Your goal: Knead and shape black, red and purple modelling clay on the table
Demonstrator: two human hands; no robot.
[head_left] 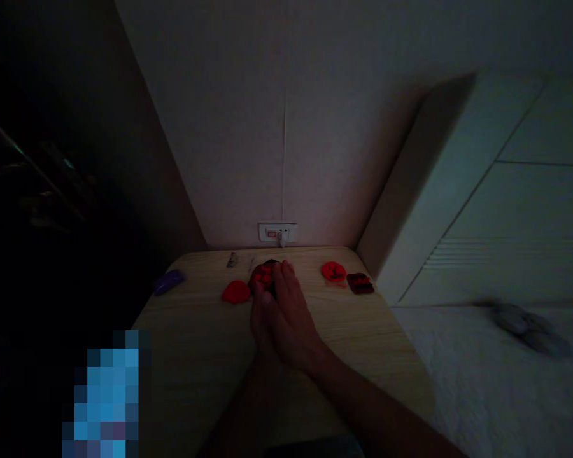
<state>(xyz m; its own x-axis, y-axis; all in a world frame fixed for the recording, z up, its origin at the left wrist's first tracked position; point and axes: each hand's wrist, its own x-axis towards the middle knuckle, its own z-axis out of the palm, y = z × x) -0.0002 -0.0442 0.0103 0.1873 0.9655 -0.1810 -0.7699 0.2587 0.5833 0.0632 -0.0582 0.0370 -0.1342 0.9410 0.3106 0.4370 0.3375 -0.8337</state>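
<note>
My left hand (260, 321) and my right hand (293, 321) are pressed together palm to palm above the wooden table, with fingers pointing away from me. Anything between the palms is hidden. Just beyond the fingertips lies a dark piece with red lumps (262, 278), partly covered by my hands. A flat red disc (236, 292) rests to its left. Over on the right are a round red piece with dark marks (333, 271) and a dark red squarish piece with black stripes (360, 284). The room is dim, so fine detail is lost.
A purple object (169, 282) lies at the left edge of the table (195, 356). Behind the table, a wall socket (277, 233) has a plug in it. A pale cabinet (520, 191) stands to the right, with blurred grey objects (528, 327) on the floor.
</note>
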